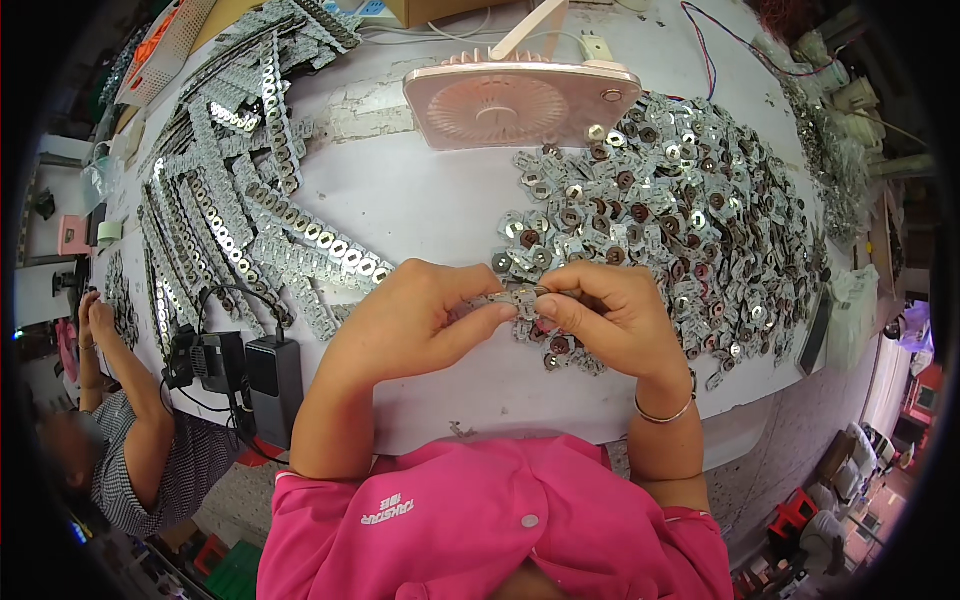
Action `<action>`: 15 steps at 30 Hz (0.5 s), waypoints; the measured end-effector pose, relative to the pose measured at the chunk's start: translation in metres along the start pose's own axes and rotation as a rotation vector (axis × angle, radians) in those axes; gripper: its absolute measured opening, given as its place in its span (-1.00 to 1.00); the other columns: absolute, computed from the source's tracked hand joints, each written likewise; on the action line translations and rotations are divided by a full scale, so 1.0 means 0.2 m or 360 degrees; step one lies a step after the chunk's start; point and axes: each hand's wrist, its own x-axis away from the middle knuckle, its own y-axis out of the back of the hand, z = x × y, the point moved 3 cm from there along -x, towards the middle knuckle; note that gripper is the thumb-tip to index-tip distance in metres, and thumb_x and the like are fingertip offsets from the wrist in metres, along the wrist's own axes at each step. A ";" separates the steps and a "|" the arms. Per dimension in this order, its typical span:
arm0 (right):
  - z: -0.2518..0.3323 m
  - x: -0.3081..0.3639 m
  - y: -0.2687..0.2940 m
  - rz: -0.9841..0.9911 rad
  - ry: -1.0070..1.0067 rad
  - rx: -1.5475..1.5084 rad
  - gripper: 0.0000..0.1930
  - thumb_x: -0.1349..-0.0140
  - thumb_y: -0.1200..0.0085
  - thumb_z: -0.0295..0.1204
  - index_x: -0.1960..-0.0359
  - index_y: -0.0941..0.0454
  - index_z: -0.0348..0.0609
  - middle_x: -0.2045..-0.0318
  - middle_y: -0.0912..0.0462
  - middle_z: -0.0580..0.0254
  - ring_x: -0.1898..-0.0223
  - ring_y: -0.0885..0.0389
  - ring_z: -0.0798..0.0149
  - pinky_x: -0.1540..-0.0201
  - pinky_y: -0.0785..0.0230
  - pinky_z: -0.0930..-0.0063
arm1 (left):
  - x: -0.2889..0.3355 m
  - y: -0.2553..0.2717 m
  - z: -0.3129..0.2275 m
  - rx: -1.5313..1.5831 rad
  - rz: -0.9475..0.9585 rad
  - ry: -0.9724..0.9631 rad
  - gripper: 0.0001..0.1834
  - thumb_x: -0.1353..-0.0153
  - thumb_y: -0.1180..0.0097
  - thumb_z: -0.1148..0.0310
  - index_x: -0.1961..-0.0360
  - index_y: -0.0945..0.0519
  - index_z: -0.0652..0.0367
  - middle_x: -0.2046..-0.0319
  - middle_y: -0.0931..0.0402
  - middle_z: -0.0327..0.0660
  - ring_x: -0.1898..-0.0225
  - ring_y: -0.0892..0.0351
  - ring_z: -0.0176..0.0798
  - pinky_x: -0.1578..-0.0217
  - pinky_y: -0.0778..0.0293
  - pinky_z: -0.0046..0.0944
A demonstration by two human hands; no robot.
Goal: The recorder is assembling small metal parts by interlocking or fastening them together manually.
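A person in a pink shirt (490, 530) works at a white table (450, 410), 2 bare hands meeting over its near side. Thumb and forefinger of the left hand (420, 315) grasp a small metal part (524, 300) from its left, while those of the right hand (610, 310) pinch it from the right, a 2-sided hold that probably steadies a piece too slight for a full fist; whether it is joined to anything behind the left hand cannot be told. The part sits between the fingertips in front of the chest, apparently where it is easiest to see. At right, a heap (680, 220) of loose metal pieces, many with round centres, spreads just beyond the right hand, likely placed there for a short reach. On the left, long metal strips (215, 220) lie stacked and crossed, some near the left wrist, seemingly handy for that arm. A pink fan (510, 105) stands across the table, its grille facing the worker, presumably for cooling. A black box-shaped device (273, 375) stands by the near left edge, perhaps to leave the middle free, and a co-worker (140, 460) in a patterned top sits farther left
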 end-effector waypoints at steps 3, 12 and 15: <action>0.04 0.00 -0.02 -0.0003 0.0148 0.0266 -0.84 -0.33 -0.13 -0.41 0.24 -0.62 -0.27 0.55 -0.63 0.29 0.55 -0.53 0.53 0.51 -0.35 0.57 | 0.00 -0.01 0.00 0.0014 -0.0059 -0.0074 -0.85 -0.28 -0.21 0.38 0.32 -0.62 0.27 0.70 -0.50 -0.25 0.68 -0.35 -0.49 0.64 -0.24 -0.40; -0.01 0.02 -0.09 0.0138 -0.0575 -0.0929 -0.80 -0.44 0.00 -0.36 0.29 -0.51 -0.24 0.63 -0.42 0.49 0.63 -0.35 0.58 0.58 -0.22 0.58 | 0.01 -0.01 -0.05 0.0479 0.0045 0.0032 -0.85 -0.31 -0.19 0.37 0.30 -0.61 0.25 0.60 -0.58 -0.26 0.62 -0.48 -0.44 0.57 -0.36 -0.39; -0.04 0.00 -0.08 0.0006 -0.0467 -0.1082 -0.81 -0.45 0.02 -0.37 0.29 -0.51 -0.23 0.60 -0.43 0.53 0.62 -0.30 0.61 0.57 -0.19 0.62 | -0.01 -0.04 -0.07 0.0034 -0.0251 -0.0231 -0.87 -0.27 -0.20 0.39 0.26 -0.60 0.24 0.53 -0.58 -0.22 0.56 -0.53 -0.30 0.51 -0.41 -0.34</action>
